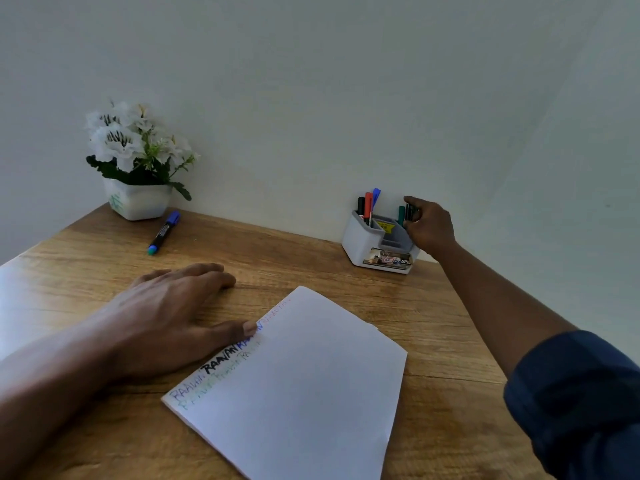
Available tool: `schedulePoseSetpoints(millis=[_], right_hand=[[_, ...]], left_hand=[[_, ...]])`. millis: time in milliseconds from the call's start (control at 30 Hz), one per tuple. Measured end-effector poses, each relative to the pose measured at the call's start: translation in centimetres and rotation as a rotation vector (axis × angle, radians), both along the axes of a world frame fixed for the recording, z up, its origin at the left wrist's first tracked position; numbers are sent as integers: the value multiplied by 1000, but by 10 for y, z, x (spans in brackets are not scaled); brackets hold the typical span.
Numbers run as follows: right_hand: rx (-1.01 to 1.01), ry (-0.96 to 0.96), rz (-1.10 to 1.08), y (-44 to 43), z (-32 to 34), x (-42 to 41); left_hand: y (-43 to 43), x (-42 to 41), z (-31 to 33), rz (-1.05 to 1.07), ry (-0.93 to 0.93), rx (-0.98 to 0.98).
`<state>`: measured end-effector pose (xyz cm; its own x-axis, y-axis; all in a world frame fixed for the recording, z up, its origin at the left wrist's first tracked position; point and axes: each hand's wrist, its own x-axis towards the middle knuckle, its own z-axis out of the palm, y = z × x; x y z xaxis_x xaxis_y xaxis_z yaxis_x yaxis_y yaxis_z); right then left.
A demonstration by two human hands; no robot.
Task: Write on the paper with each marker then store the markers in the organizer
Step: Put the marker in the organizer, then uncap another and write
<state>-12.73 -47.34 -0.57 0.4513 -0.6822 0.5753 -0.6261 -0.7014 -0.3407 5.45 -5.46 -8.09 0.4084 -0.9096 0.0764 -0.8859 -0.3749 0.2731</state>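
Blue-capped black marker (pixel 164 233): loose on the wooden desk, unstored. My left hand (pixel 166 313): spread flat, thumb touching the written-on white paper sheet (pixel 304 386). White plastic organizer (pixel 360 244): markers standing inside. My right hand (pixel 429 226): pinching a dark marker (pixel 409 211) into it. Step: storing. Next, probably: let go, fetch the loose one.

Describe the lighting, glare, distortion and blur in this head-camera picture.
Head view: soft, dim light, with only a faint shadow under the left hand. Bright glare washes out the table at its left edge. Wide-angle stretching enlarges the forearms at the bottom corners. The pale writing on the paper is too soft to read. The dark marker in the right hand at the organizer is small and blurred.
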Motion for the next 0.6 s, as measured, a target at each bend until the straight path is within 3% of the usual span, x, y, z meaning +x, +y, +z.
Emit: schedulePoseSetpoints(millis=[200, 367, 500, 600], right_hand=[[-207, -181, -27, 23, -3, 6], [-353, -157, 401, 81, -4, 40], [-300, 87, 676, 140, -15, 91], [-325, 401, 782, 185, -21, 134]], left_hand=[[2, -3, 6, 3, 18, 19], [3, -11, 10, 16, 49, 42], [4, -12, 12, 17, 54, 37], [4, -13, 13, 13, 43, 37]])
